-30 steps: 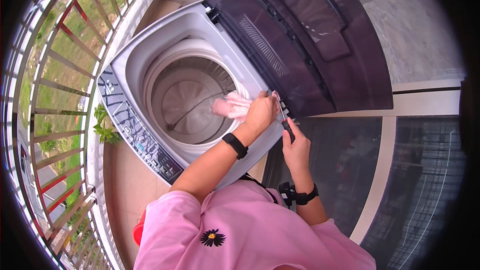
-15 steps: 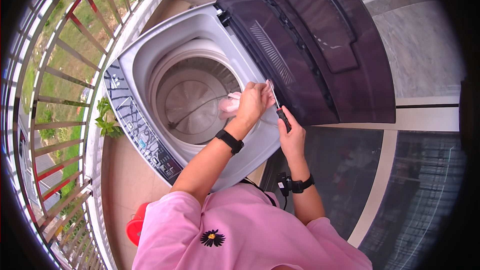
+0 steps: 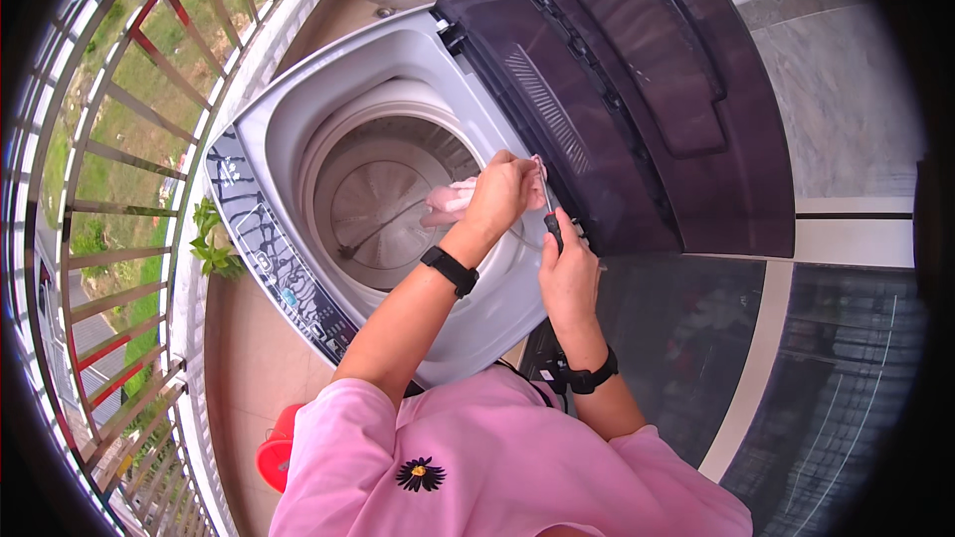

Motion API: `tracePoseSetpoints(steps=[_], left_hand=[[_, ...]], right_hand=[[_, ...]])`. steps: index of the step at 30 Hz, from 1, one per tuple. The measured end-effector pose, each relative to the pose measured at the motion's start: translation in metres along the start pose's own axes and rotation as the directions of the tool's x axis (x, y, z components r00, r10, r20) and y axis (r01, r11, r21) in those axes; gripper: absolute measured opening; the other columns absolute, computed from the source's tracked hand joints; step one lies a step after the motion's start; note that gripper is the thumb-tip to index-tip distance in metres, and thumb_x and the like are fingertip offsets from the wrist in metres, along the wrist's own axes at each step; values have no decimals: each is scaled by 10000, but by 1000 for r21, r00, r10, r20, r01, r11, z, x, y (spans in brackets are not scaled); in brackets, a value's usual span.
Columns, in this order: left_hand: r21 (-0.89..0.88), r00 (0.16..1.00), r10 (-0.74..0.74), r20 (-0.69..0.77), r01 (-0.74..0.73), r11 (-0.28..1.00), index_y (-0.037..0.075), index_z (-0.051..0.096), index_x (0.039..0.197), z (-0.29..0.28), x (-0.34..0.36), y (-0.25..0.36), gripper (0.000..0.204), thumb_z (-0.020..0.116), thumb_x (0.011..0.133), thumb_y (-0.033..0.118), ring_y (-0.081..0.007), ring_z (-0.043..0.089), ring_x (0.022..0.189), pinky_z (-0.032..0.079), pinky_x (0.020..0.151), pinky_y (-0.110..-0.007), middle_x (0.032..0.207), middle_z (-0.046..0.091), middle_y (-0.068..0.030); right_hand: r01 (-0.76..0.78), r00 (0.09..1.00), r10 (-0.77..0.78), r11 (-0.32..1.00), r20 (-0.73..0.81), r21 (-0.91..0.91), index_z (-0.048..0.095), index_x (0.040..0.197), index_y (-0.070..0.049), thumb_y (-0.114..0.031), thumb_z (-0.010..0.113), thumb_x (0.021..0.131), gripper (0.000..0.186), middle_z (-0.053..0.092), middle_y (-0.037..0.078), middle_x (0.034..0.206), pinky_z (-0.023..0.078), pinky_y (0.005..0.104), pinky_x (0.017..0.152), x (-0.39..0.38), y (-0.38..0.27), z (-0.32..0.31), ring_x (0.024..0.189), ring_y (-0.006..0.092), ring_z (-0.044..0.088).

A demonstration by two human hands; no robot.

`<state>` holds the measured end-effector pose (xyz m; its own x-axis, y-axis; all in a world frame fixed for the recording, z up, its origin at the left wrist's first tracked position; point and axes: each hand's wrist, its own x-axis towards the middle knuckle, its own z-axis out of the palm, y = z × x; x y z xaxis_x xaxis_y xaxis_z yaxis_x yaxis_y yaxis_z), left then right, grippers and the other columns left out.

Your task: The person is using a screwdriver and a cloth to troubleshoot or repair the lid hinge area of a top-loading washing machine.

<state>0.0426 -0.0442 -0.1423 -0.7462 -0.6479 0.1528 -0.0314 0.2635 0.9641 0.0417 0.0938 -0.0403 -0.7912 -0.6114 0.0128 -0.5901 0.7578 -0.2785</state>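
Note:
My left hand [image 3: 501,197] is closed on a pink cloth [image 3: 450,201], part of which hangs over the drum opening of a top-loading washing machine [image 3: 328,75]. More of the cloth shows past my fingers, against the metal shaft of a screwdriver. In my right hand [image 3: 570,283], the fingers wrap round the black handle of that screwdriver [image 3: 552,226]. Its shaft points up and away from me, next to the lid's hinge side. My left fingers partly hide where tip and cloth meet. The drum [image 3: 383,174] below holds a dark cord-like line across its floor.
The dark purple lid [image 3: 637,89] stands raised on the right. A patterned control panel [image 3: 284,259] runs along the machine's left side. Beyond it are a metal railing [image 3: 119,209], a green plant [image 3: 214,249] and a red bucket [image 3: 276,452]. A glass panel [image 3: 686,328] lies right of me.
My right hand has shifted slightly left and the screwdriver stands a little more upright. The hanging cloth end has swung a little left. Both hands keep their grip.

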Motion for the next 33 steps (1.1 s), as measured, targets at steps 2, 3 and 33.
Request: tracePoseSetpoints(steps=[2,3,33], left_hand=[[-3,999,36,-15,-36,999,-29,720,1076,-2,6,-4,238,648,856,26,-366,663,918,530,835,-407,983,656,-207],[-9,999,34,-19,-34,999,-29,720,1076,-3,9,-7,238,648,856,26,-366,663,918,530,835,-407,983,656,-207],[-165,999,21,37,-15,986,-12,702,1113,-1,-28,14,256,626,874,43,-363,660,870,522,793,-403,973,645,-201]], right_hand=[[43,997,-39,998,-67,48,592,1297,15,-109,605,928,389,686,273,1073,543,468,824,2,6,8,968,423,676],[45,997,-43,998,-65,42,592,1297,15,-109,605,928,389,686,273,1073,543,468,824,4,7,10,968,423,676],[193,964,-181,980,-195,45,582,1320,-50,-119,608,933,394,680,219,1094,545,441,815,-34,38,7,968,399,677]])
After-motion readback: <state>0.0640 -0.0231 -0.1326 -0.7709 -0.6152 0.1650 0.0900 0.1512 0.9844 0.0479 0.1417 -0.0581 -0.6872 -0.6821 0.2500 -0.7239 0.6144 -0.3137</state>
